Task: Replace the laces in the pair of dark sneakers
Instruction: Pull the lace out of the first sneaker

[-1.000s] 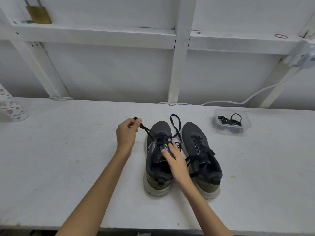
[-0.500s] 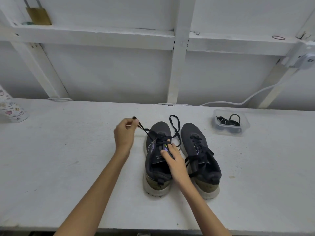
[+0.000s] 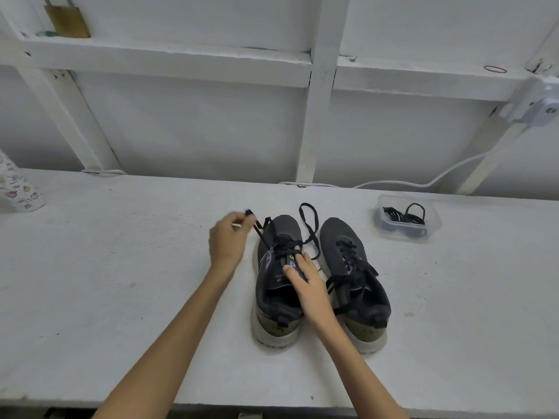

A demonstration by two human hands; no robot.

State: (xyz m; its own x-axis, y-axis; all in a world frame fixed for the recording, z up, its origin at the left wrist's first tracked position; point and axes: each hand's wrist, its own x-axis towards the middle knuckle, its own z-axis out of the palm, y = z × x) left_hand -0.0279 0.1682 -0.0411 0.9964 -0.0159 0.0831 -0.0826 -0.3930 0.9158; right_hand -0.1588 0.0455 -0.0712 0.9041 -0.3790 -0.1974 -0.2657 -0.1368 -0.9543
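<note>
Two hands are on the left sneaker (image 3: 279, 285), which stands mid-desk, toe pointing away. The left hand (image 3: 228, 241) pinches the tip of its lace (image 3: 259, 230) between thumb and fingertips and holds that end taut, up and left of the eyelets. The right hand (image 3: 307, 281) lies on the tongue with fingers fairly straight, pressing the shoe down; whether a fingertip hooks a crossing I cannot tell. The lace's other end loops loosely on the desk (image 3: 121, 267) just beyond the toe.

The lace looks flat, soft and light, so it should slide through eyelets if pulled by its stiff tip; gripped mid-length it would likely bunch. The sneaker seems light with a yielding upper, so it probably needs a hand on the tongue or heel to stop it dragging.

Count: two sneakers, side by side and nearly touching. The right sneaker (image 3: 352, 276) is laced, its ends trailing toward the heel. One lace shows per shoe. One clear tub (image 3: 435, 219), far right, holds coiled black laces (image 3: 405, 217); their number is unclear. One patterned cup (image 3: 18, 192) stands at the far left edge.
</note>
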